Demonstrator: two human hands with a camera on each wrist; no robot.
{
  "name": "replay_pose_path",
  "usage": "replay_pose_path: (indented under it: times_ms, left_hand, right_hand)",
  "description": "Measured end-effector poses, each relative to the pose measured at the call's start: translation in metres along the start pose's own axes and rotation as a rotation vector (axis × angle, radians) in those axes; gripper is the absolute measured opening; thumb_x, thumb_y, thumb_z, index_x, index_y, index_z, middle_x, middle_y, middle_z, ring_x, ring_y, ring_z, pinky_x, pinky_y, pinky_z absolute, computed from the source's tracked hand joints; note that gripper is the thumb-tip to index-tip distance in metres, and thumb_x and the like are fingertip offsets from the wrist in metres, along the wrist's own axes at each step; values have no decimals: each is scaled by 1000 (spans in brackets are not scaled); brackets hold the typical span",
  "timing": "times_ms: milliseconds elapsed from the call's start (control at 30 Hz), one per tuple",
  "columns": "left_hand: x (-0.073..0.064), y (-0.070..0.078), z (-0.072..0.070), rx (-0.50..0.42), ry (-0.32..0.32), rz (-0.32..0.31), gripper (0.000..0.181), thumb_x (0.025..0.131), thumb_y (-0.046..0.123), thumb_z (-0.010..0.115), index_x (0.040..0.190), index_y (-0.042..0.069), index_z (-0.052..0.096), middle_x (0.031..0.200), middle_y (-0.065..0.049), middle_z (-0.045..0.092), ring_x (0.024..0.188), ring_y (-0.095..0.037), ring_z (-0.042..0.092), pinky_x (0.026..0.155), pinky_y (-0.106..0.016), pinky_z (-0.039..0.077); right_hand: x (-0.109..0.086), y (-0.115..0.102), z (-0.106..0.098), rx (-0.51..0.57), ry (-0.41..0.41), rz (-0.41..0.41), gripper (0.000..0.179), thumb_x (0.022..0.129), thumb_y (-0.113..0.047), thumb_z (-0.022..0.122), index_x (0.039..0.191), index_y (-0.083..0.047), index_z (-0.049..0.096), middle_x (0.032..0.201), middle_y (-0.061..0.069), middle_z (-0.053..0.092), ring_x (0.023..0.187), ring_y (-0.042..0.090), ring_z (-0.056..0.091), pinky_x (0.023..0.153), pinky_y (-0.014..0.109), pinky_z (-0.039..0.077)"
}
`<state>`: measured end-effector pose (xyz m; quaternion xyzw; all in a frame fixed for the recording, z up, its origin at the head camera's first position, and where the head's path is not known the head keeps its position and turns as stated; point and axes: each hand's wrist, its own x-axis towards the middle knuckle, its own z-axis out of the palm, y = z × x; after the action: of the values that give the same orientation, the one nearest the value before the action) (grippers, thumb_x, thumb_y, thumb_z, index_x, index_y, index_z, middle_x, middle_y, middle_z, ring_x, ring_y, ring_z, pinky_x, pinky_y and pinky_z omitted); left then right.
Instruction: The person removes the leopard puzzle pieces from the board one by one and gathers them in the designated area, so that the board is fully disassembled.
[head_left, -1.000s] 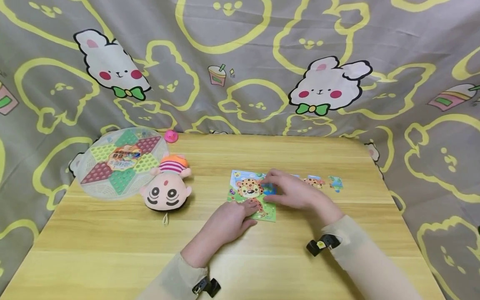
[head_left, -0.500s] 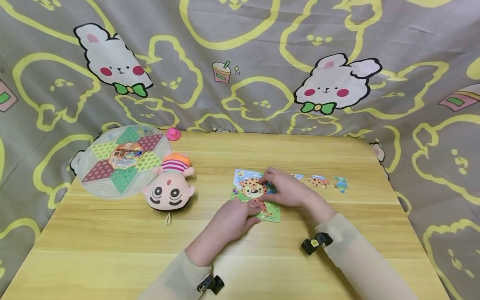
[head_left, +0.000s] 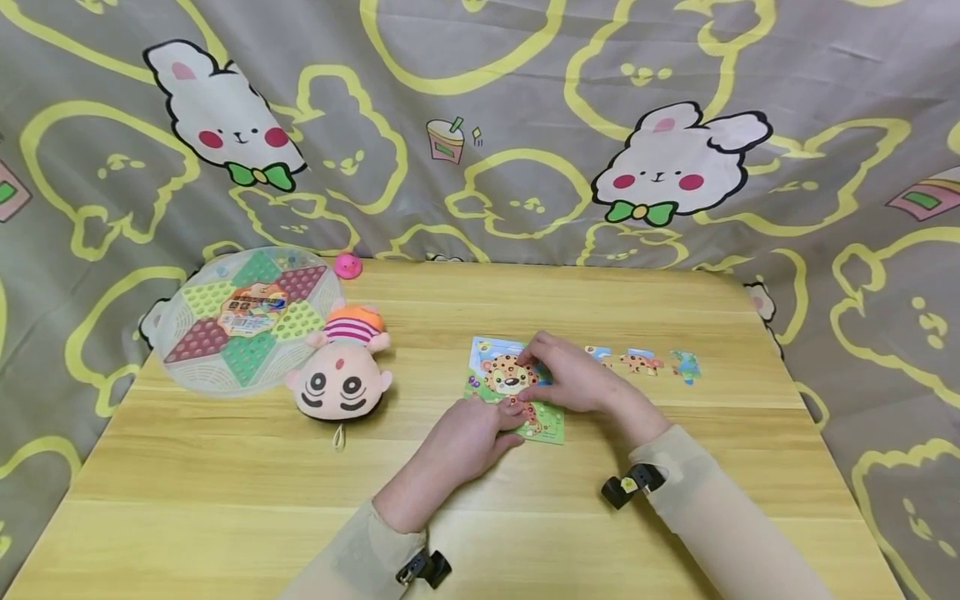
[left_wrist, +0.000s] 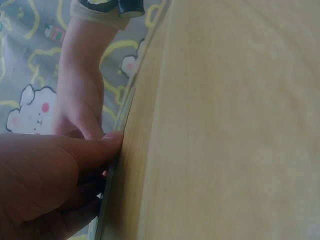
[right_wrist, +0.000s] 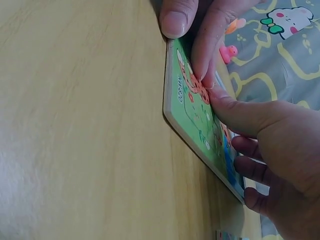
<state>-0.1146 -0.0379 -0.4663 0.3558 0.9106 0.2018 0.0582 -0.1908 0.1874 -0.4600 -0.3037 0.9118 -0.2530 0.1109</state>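
A leopard jigsaw puzzle [head_left: 512,373] lies in its green-bordered board [head_left: 553,433] on the wooden table. My left hand [head_left: 468,437] holds the board's near side, its thumb at the edge and its fingers on the picture. From the right, my right hand [head_left: 573,375] pinches at a jigsaw piece in the upper right, thumb and index finger bent over it; the hand partly hides that piece. In the right wrist view, the right thumb [right_wrist: 237,112] touches the picture beside the left fingertips. Loose jigsaw pieces [head_left: 642,362] lie in a row to the right.
A soft doll [head_left: 341,387] lies left of the board, partly over a round Chinese checkers board [head_left: 202,304]. Behind it sits a pink rubber duck [head_left: 347,266]. A patterned curtain [head_left: 517,100] hangs behind the table [head_left: 262,500].
The view has shifted slightly. My right hand has moved a little closer in over the puzzle, its thumb coming down onto the picture. My left hand stays on the board.
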Motion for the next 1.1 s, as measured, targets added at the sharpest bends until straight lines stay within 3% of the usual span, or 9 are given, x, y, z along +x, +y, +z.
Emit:
replay_pose_path:
  times_ms: [867, 1100]
  left_hand:
    - [0, 1, -1, 20, -22, -3, 38, 104, 34, 71, 138, 19, 72, 136, 5, 68, 117, -26, 71, 98, -45, 57]
    - [-1, 1, 1, 30, 10, 36, 35, 103, 31, 72, 135, 18, 75, 137, 1, 67, 117, -27, 71, 96, -44, 58]
  right_hand:
    - [-2, 1, 2, 64, 28, 6, 51, 87, -32, 90, 126, -7, 66, 120, 2, 65, 107, 21, 63, 98, 43, 53]
    - [-3, 1, 2, 132, 23, 7, 46, 87, -29, 91, 121, -8, 67, 116, 0, 68, 103, 17, 63, 95, 40, 54]
